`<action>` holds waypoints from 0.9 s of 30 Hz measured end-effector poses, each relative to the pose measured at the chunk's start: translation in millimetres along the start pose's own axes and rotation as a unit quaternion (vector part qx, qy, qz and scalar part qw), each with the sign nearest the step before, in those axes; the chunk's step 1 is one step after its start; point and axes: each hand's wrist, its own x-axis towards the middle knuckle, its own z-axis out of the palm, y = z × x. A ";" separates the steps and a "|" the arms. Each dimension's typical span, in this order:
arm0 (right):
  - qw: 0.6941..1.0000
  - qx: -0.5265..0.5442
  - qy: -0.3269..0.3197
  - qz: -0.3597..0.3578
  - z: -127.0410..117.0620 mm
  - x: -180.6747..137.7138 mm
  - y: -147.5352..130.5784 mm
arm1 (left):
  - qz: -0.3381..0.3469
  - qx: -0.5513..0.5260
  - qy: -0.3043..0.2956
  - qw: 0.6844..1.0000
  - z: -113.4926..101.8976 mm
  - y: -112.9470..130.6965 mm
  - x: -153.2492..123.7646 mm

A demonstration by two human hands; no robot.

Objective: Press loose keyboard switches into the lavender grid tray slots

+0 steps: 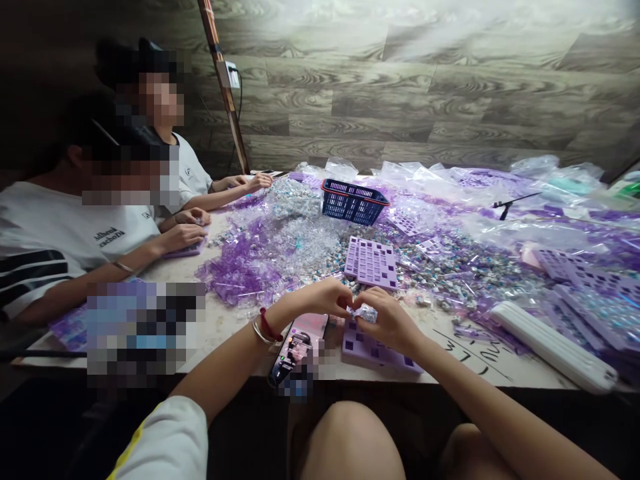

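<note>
My left hand (330, 297) and my right hand (387, 319) meet over the table's front edge, with curled fingers and fingertips nearly touching. Small clear, glinting plastic pieces (368, 312) show inside the curl of my right hand. What my left fingertips pinch is too small to make out. Right below lies a purple panel with square holes (377, 353), partly hidden by my right hand. Another purple panel (370, 261) lies just beyond my hands. A lit phone (300, 347) rests beneath my left wrist.
A dark blue basket (353, 202) stands among heaps of clear, purple and grey small parts (295, 233). At right are a white power strip (553, 347), stacked purple panels (575, 320) and plastic bags (450, 180). Two people work at the left, one person's hands (187, 230) over a purple panel.
</note>
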 end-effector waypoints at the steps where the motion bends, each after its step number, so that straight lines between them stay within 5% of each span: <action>1: 1.000 0.000 -0.003 0.002 0.0 -0.2 0.7 | 0.002 0.002 0.001 1.000 0.0 0.3 -0.1; 17: 0.999 -0.006 -0.039 0.003 -1.7 1.5 1.0 | 0.008 0.044 -0.009 0.999 1.4 3.7 0.7; 27: 0.984 -0.129 -0.123 0.013 -7.9 14.0 -20.6 | -0.003 0.075 -0.017 0.997 4.3 1.7 2.6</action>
